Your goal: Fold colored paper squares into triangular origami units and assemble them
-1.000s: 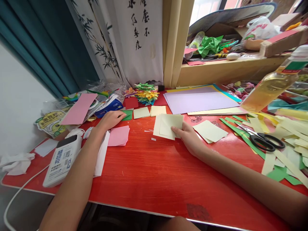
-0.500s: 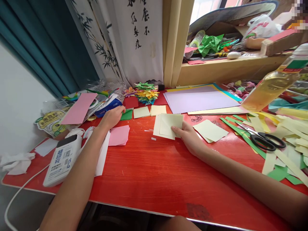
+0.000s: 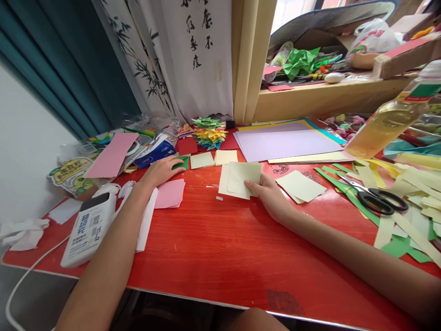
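My left hand [image 3: 164, 170] lies over a small stack of green paper squares [image 3: 185, 162], fingers stretched out and resting on its edge. In my right hand [image 3: 267, 187] are several pale yellow paper squares [image 3: 241, 178], fanned slightly, with the thumb on top and the other fingers underneath. More pale squares [image 3: 300, 186] lie just right of that hand. Beside the green stack sit a pale green square stack [image 3: 202, 160] and a cream one [image 3: 226, 157]. Pink paper squares [image 3: 170, 193] are below my left hand.
Scissors [image 3: 375, 196] rest among paper strips [image 3: 409, 225] on the right, near a tilted-looking bottle [image 3: 386, 122]. Large lilac sheets [image 3: 289, 140] lie at the back, beside a pile of folded paper pieces [image 3: 209, 133]. A white box-shaped device [image 3: 90, 230] stands at left.
My left hand's fingers have gone from bent together to stretched out over the green squares. My right hand keeps its hold on the pale squares in nearly the same place.
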Available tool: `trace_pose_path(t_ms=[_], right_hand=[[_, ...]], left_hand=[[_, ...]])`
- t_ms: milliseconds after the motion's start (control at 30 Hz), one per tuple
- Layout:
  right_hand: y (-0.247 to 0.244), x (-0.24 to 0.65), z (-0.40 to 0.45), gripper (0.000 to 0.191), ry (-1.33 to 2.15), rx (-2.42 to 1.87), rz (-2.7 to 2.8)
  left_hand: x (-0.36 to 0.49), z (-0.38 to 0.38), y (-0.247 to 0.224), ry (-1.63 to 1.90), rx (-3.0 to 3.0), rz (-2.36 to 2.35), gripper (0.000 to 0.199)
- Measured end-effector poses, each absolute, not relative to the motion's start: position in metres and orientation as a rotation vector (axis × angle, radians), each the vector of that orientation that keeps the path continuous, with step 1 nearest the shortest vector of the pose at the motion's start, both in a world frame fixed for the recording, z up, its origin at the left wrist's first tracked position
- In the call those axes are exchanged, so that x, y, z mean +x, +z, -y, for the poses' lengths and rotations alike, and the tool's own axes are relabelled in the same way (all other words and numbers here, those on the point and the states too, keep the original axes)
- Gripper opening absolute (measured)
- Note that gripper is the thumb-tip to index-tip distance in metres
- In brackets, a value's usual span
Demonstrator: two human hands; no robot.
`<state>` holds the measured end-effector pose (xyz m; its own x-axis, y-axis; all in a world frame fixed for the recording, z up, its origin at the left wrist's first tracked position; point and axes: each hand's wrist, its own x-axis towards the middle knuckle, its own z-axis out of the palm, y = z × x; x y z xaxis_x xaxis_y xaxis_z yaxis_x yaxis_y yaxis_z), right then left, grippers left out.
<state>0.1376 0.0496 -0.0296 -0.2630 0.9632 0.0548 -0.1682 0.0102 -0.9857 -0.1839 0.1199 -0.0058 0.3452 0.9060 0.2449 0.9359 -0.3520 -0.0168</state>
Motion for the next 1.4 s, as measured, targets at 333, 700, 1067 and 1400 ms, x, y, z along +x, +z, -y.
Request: trace_pose_path(t_ms=[333, 700, 1067, 1400], right_hand=[[-0.0309, 0.1378, -0.0496, 0.031, 1.438, -0.935, 1.298], [-0.0306, 0.1383, -0.0491, 0.03, 1.45, -0.927, 1.289], [-0.0319, 0.1377, -0.0498, 0.027, 1.45, -0.906, 1.292], [-0.0325, 0.1378, -0.0495, 0.027, 1.453, -0.907, 1.282]], left_hand=[[-0.1818, -0.1198, -0.0068, -0.26, -2.461, 1.606, 0.038], [-0.1782, -0.116, -0.0066, -0.181, -2.407, 1.511, 0.039], [-0.1757, -0.115, -0.0062, -0.117, -2.389, 1.459, 0.039], [-0.1741, -0.1148, -0.0083, -0.203, -2.332, 1.536, 0.034]])
